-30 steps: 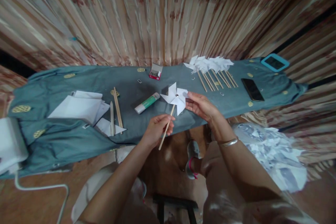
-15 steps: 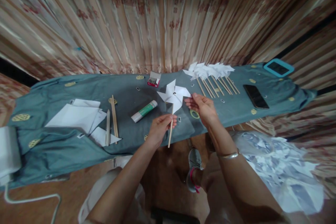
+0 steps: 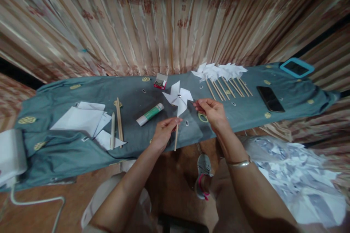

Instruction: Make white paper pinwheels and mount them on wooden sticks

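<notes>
A white paper pinwheel (image 3: pixel 183 95) with a shiny metal pin at its centre stands in front of me above the cloth. My left hand (image 3: pixel 164 131) pinches its wooden stick (image 3: pixel 176 140) just below the blades. Beside the right blade's tip, my right hand (image 3: pixel 212 111) has thumb and fingers drawn together. Whether these fingers touch the blade or hold anything is hard to make out. A green-and-white glue stick (image 3: pixel 150 114) lies left of the pinwheel, and a small open red box of pins (image 3: pixel 159 84) stands behind it.
Several finished pinwheels (image 3: pixel 218 72) lie at the back right, near a phone (image 3: pixel 270 99) and a blue-framed device (image 3: pixel 296 67). At left are white paper sheets (image 3: pixel 79 120), wooden sticks (image 3: pixel 119 123) and a pale pen-like tool (image 3: pixel 112 131). A bag of paper pieces (image 3: pixel 298 182) sits below right.
The pinwheel has shifted slightly left and its blades are turned a little. My right hand's fingers have drawn closer together by the blade tip. My left hand keeps its hold on the stick.
</notes>
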{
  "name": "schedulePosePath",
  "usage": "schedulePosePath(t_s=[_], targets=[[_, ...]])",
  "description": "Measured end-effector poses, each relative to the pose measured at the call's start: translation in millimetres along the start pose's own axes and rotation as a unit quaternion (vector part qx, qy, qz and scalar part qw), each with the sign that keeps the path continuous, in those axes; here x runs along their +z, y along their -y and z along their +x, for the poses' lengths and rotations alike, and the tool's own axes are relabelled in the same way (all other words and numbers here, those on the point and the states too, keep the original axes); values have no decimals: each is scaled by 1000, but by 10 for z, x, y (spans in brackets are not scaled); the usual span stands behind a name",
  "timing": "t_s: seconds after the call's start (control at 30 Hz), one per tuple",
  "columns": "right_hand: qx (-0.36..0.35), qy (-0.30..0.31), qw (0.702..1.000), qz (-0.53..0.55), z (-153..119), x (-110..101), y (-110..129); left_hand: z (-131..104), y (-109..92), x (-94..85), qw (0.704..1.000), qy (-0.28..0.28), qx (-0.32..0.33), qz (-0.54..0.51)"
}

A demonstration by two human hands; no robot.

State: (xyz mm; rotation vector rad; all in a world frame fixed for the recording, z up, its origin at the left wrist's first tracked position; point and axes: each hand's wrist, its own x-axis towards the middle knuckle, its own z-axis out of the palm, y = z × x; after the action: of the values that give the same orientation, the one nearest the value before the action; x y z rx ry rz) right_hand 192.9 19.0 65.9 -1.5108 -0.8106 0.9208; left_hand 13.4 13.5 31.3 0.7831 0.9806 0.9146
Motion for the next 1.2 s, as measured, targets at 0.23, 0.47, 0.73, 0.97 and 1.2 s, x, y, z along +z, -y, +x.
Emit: schedulePosePath(t_s=[0.23, 0.47, 0.73, 0.97, 1.2], targets=[[-40, -4, 998, -44, 73, -9, -52, -10, -47, -7, 1000, 9, -1, 3], [-111, -35, 992, -45, 167, -34, -33, -19, -23, -12, 999, 38, -11, 10], [-31, 1, 1000, -7, 128, -14, 12, -10, -11, -9, 999, 39, -11, -6], [-18, 23, 999, -33, 86, -9, 25, 19, -30, -2, 1000, 26, -5, -10], [0, 36, 999, -30, 32, 43, 17, 28, -44, 15, 1000, 8, 2, -15]])
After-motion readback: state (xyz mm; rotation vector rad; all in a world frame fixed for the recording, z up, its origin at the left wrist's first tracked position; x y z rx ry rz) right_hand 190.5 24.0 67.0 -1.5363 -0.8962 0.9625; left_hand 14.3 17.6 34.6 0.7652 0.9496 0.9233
